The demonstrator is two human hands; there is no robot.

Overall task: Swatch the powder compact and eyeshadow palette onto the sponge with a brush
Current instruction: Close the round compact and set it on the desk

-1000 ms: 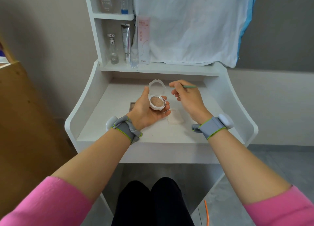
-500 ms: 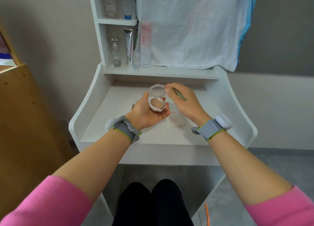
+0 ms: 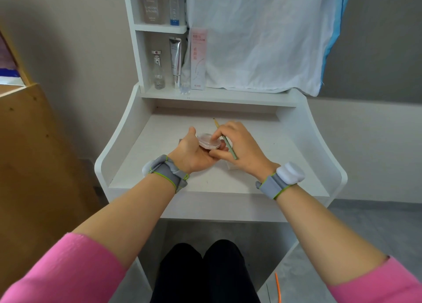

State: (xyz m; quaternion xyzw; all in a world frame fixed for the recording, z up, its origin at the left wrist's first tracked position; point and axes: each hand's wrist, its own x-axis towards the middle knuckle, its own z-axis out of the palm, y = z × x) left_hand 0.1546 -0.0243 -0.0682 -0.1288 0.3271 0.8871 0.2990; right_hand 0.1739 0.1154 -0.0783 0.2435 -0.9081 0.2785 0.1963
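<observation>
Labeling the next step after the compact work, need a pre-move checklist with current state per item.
1. Compact lid closed: ok, clear lid lies flat on the base.
2. Compact supported: ok, it rests in the left hand.
3. Brush held: ok, the right hand grips the green handle while one fingertip presses the lid.
4. Sponge reachable: cannot tell, only a pale edge shows under the right hand.
5. Eyeshadow palette located: cannot tell, only a dark sliver shows behind the left hand.
6. Desk space to set the compact down: ok, bare surface beside both hands.
</observation>
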